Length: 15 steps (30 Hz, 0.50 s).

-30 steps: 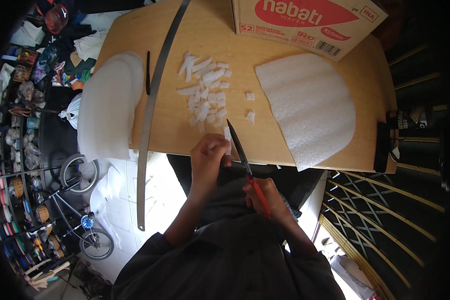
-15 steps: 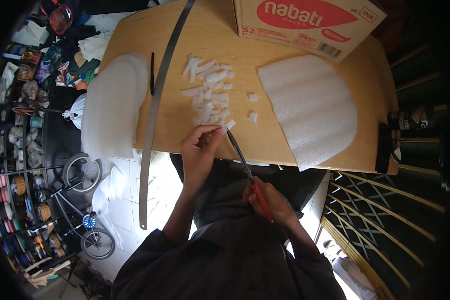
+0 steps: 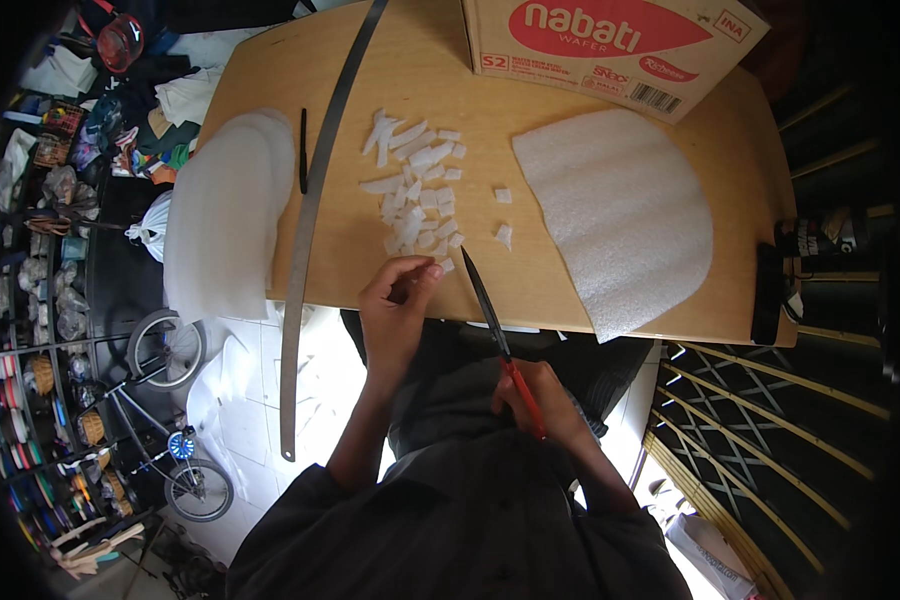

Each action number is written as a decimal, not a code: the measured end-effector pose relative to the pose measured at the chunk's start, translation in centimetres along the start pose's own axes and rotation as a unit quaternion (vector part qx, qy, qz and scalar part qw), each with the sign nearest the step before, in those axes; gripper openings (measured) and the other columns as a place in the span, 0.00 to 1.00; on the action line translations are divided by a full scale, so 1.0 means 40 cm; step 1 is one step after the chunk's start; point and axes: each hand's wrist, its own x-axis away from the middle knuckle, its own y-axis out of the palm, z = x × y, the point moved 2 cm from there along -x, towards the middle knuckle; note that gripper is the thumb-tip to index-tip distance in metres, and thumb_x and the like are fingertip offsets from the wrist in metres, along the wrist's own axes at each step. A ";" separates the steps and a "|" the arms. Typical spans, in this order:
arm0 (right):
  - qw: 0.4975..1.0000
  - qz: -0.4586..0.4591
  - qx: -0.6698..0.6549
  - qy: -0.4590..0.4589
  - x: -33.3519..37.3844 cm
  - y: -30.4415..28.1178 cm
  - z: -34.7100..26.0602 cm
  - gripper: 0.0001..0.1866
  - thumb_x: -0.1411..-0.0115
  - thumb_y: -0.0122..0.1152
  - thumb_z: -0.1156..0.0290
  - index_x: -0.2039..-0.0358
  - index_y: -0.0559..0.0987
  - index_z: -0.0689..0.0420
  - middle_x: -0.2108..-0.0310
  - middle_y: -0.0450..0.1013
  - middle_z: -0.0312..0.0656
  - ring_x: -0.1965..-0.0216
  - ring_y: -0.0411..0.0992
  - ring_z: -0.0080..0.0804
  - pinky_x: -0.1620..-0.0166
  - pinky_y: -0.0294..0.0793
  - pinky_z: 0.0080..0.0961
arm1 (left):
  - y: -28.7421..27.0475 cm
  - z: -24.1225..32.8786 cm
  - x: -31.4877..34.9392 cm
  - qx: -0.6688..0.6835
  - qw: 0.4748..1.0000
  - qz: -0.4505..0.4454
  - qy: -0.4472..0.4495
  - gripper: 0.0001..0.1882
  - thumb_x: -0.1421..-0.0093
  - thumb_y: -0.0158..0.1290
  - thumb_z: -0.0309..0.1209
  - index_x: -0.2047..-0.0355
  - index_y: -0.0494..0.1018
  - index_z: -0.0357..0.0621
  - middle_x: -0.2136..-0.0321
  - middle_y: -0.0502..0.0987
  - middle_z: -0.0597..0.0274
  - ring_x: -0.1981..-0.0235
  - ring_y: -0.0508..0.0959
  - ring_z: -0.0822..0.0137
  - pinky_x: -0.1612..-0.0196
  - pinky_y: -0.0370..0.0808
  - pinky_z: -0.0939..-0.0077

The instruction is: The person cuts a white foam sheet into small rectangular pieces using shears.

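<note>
Between the thumb and fingertips of my left hand (image 3: 398, 295) is a small piece of white foam sheet (image 3: 446, 266), pinched just above the table's near edge. My right hand (image 3: 530, 392) is wrapped round the red handles of a pair of scissors (image 3: 488, 305). The dark blades point away from me and look closed, their tip a little right of the held piece and apart from it. Just beyond my left hand lies a loose pile of cut foam scraps (image 3: 425, 190), strips and small squares. Two separate foam bits (image 3: 504, 236) lie to the right of the pile.
A large rounded foam sheet (image 3: 630, 215) lies at the right of the wooden table (image 3: 360, 275), with a stack of foam sheets (image 3: 225, 215) at the left. A long metal ruler (image 3: 310, 215) overhangs the near edge beside a black pen (image 3: 303, 150). A cardboard box (image 3: 610, 60) stands at the back.
A small foam bit has come off the held piece and lies at the pile's near end. The scissors have drawn slightly to the right, away from my left hand, and their blades have closed.
</note>
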 end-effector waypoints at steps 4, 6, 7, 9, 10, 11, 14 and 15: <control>0.997 -0.006 0.053 -0.047 0.000 0.003 0.013 0.09 0.40 0.61 0.70 0.69 0.73 0.62 0.81 0.75 0.43 0.79 0.77 0.36 0.73 0.74 0.31 | 0.004 -0.003 0.003 0.037 0.998 0.033 -0.024 0.07 0.42 0.63 0.26 0.68 0.76 0.38 0.76 0.74 0.73 0.78 0.62 0.86 0.75 0.58 0.88; 0.997 -0.014 0.038 -0.063 0.000 0.000 0.005 0.09 0.41 0.62 0.71 0.68 0.72 0.62 0.79 0.76 0.45 0.75 0.79 0.40 0.71 0.75 0.33 | 0.011 -0.015 0.005 0.046 0.998 0.034 -0.024 0.07 0.42 0.64 0.25 0.70 0.75 0.39 0.76 0.74 0.73 0.79 0.61 0.87 0.75 0.58 0.87; 0.997 -0.018 0.030 -0.071 -0.001 -0.001 0.001 0.09 0.41 0.62 0.72 0.67 0.71 0.62 0.77 0.77 0.46 0.73 0.80 0.42 0.70 0.75 0.34 | 0.016 -0.018 0.010 0.055 0.996 0.035 -0.053 0.08 0.42 0.64 0.26 0.70 0.75 0.39 0.76 0.74 0.73 0.78 0.62 0.87 0.75 0.59 0.87; 0.998 -0.030 0.032 -0.034 0.000 -0.007 -0.016 0.09 0.41 0.62 0.72 0.67 0.71 0.61 0.75 0.77 0.47 0.71 0.80 0.44 0.68 0.76 0.34 | 0.025 -0.020 0.022 0.074 0.990 0.040 -0.110 0.08 0.42 0.64 0.27 0.70 0.74 0.39 0.76 0.75 0.72 0.78 0.64 0.87 0.75 0.59 0.88; 0.999 -0.037 0.034 -0.015 0.000 -0.009 -0.023 0.09 0.41 0.62 0.72 0.66 0.71 0.61 0.74 0.77 0.47 0.70 0.80 0.45 0.67 0.76 0.34 | 0.026 -0.017 0.021 0.080 0.990 0.045 -0.103 0.08 0.41 0.64 0.27 0.70 0.75 0.39 0.77 0.75 0.72 0.78 0.65 0.87 0.75 0.60 0.88; 0.998 -0.034 0.051 -0.022 0.000 -0.010 -0.026 0.09 0.41 0.61 0.72 0.66 0.71 0.61 0.75 0.77 0.47 0.69 0.80 0.46 0.67 0.76 0.35 | 0.027 -0.013 0.021 0.088 0.990 0.050 -0.099 0.08 0.41 0.64 0.27 0.70 0.75 0.39 0.77 0.75 0.72 0.78 0.65 0.87 0.75 0.60 0.88; 0.995 -0.030 0.090 -0.040 -0.001 -0.009 -0.020 0.09 0.40 0.61 0.71 0.65 0.70 0.60 0.75 0.77 0.47 0.69 0.79 0.48 0.65 0.76 0.36 | 0.037 0.003 0.017 0.109 0.989 0.056 -0.088 0.08 0.41 0.63 0.28 0.70 0.74 0.39 0.81 0.72 0.74 0.81 0.64 0.85 0.77 0.59 0.87; 0.994 -0.030 0.095 -0.045 -0.002 -0.008 -0.011 0.09 0.40 0.60 0.70 0.64 0.70 0.60 0.75 0.77 0.47 0.69 0.79 0.49 0.65 0.76 0.37 | 0.040 0.006 0.014 0.116 0.988 0.057 -0.084 0.08 0.41 0.63 0.28 0.70 0.74 0.40 0.83 0.70 0.75 0.82 0.63 0.84 0.79 0.58 0.86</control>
